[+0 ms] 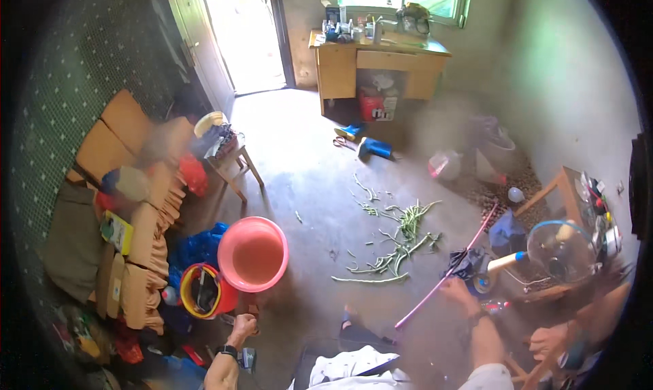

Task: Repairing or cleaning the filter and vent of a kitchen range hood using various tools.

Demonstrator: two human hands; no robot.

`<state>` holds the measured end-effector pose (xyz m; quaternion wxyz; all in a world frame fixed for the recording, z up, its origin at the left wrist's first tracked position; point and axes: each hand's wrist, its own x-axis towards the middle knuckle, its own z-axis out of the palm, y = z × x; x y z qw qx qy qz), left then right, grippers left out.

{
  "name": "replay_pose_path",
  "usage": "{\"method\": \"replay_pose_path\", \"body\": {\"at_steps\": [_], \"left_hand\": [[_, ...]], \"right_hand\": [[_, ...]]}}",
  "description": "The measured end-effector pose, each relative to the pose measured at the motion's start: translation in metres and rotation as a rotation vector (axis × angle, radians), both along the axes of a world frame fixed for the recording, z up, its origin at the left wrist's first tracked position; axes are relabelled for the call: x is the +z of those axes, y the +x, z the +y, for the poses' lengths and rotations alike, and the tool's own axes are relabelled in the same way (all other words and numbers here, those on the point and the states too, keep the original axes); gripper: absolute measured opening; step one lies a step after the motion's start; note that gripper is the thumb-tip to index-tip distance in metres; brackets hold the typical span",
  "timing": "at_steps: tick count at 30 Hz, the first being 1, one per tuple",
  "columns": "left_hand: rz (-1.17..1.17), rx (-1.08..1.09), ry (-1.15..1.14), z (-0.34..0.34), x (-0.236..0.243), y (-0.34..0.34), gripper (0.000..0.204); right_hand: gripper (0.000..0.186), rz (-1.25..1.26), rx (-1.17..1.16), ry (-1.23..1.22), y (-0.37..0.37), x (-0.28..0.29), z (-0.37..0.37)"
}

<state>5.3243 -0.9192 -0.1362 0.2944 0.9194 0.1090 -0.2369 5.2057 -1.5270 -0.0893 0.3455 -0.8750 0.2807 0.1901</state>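
L hand (243,327): curled, can't tell contents
R hand (457,292): blurry, at pole (425,295), grip unclear
Floor (316,192): grey
Desk (337,73): far

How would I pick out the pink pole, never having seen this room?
Start at the scattered green stems on the floor, mid-picture. To their lower right, a long, straight pole slants past the right hand. Its pink colour and thinness set it apart from the thicker beige tube with a blue end.
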Motion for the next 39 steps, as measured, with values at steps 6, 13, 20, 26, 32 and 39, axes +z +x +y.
{"method": "replay_pose_path", "body": {"at_steps": [6, 13, 20, 26, 32, 39], "left_hand": [[0.215, 0.421, -0.206, 0.047, -0.041, 0.095, 0.018], [0.132, 0.403, -0.332, -0.017, -0.034, 0.310, 0.010], [-0.070, -0.034, -0.256, -0.146, -0.030, 0.586, 0.023], [-0.049, -0.019, -0.468, -0.269, 0.010, 0.746, 0.035], [0.067, 0.076, -0.481, -0.342, 0.003, 0.870, 0.037], [0.099, 0.071, -0.580, -0.401, -0.011, 0.999, 0.053]], "right_hand": [[0.025, -0.185, 0.029, 0.166, 0.220, 0.000, -0.021], [0.023, -0.243, -0.154, 0.443, 0.433, 0.020, -0.029], [0.024, -0.290, -0.341, 0.597, 0.568, 0.029, -0.077], [0.023, -0.347, -0.457, 0.735, 0.685, 0.020, -0.128], [0.031, -0.415, -0.475, 0.734, 0.827, 0.006, -0.189], [0.039, -0.426, -0.484, 0.822, 0.985, 0.004, -0.233]]}}
